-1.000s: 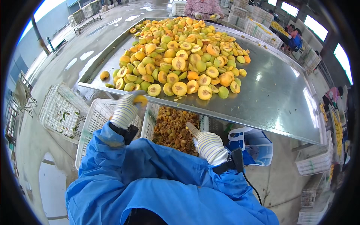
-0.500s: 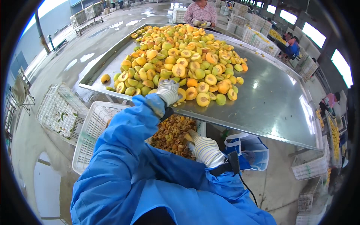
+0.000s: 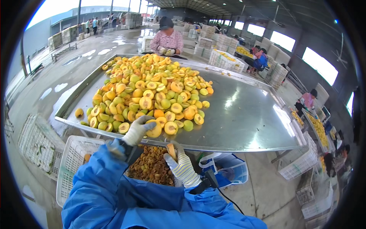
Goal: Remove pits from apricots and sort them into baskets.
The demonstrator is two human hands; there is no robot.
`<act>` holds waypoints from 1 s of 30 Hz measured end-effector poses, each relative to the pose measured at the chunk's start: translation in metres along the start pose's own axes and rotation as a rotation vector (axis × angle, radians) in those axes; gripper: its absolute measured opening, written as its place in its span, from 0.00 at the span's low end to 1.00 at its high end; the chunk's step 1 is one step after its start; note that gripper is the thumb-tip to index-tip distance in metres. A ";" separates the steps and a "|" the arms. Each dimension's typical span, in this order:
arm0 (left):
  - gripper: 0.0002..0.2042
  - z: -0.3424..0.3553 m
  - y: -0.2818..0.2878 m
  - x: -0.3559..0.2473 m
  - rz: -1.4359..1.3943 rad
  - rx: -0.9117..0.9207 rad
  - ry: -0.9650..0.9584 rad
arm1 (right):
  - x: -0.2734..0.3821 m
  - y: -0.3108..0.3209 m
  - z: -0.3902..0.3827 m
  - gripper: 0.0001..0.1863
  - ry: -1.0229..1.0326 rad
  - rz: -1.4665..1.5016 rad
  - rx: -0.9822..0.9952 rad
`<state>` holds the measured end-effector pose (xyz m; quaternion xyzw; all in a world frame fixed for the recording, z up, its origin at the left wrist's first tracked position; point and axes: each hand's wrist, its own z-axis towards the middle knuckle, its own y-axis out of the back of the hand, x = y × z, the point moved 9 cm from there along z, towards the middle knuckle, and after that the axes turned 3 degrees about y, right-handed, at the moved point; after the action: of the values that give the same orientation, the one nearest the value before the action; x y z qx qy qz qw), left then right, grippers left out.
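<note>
Heaped halved yellow-green peaches (image 3: 150, 86), many with brown pit hollows facing up, cover the left of a metal table (image 3: 236, 110). At its near edge my left hand (image 3: 136, 131), in a white glove with grey fingertips, closes on a peach half (image 3: 154, 129). Lower and to the right, my right hand (image 3: 185, 168), in a striped glove, is closed around a short tan tool (image 3: 171, 151) that looks wooden; its working end cannot be made out. Under the table edge, between my arms, lies a mass of brown peach pits and scraps (image 3: 150, 166).
White plastic crates (image 3: 72, 162) stand left of me. A blue-and-white bag (image 3: 228, 171) sits below the table on the right. Across the table is a person (image 3: 166, 40) in a pink patterned top and gloves. Other people work at fruit tables (image 3: 316, 128) farther right.
My view has tipped up and turned right. My left hand has come away from the pile's edge with a peach half. My right hand has risen from above the scraps with the tan tool.
</note>
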<state>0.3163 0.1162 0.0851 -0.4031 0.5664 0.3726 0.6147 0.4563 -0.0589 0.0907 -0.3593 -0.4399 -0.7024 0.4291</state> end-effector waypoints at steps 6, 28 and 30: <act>0.21 -0.085 -0.058 0.006 -0.279 0.270 0.172 | 0.006 -0.004 0.001 0.29 0.113 0.126 -0.104; 0.26 -0.094 -0.033 0.038 -1.013 -0.015 0.220 | 0.017 -0.031 0.002 0.20 0.030 -0.057 0.116; 0.26 -0.094 -0.037 0.033 -1.043 0.085 0.169 | 0.030 -0.037 0.000 0.17 0.153 -0.341 0.154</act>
<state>0.3152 0.0155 0.0520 -0.6345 0.3528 -0.0398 0.6866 0.4115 -0.0586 0.1059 -0.1915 -0.5129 -0.7544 0.3621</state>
